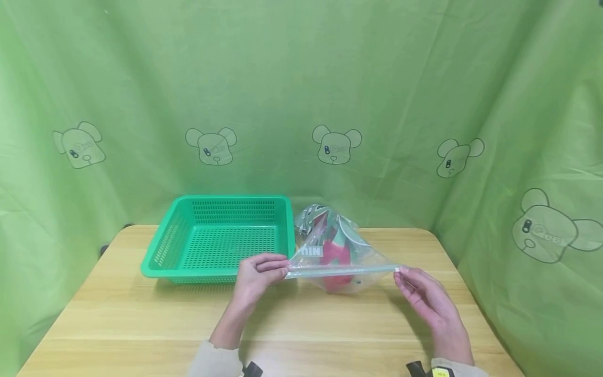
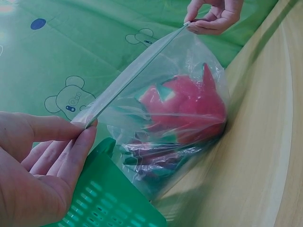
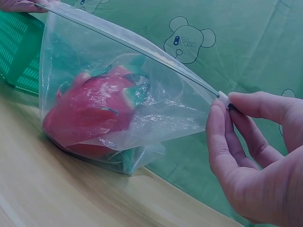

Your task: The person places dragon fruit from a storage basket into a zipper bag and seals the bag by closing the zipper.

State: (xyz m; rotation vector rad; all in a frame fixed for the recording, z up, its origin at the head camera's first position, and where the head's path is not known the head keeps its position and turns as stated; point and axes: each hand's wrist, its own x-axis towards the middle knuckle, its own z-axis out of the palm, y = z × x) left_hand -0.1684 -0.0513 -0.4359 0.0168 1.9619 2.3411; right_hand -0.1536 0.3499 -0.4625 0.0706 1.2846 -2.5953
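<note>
A clear plastic bag [image 1: 336, 254] stands on the wooden table [image 1: 141, 324], just to the right of the green basket [image 1: 216, 238] and touching or nearly touching its right wall. Inside the bag lies a red and green toy fruit [image 1: 336, 256], resting at the bottom. The left hand [image 1: 256, 277] pinches the left end of the bag's zip strip between thumb and curled fingers [image 2: 71, 142], right at the basket's front right corner. The right hand [image 1: 426, 296] pinches the strip's other end, at the small white slider [image 3: 223, 97], well to the right of the basket. The strip is stretched straight between the two hands. A green cloth with bear prints [image 1: 334, 144] hangs behind the basket and wraps both sides of the table.
</note>
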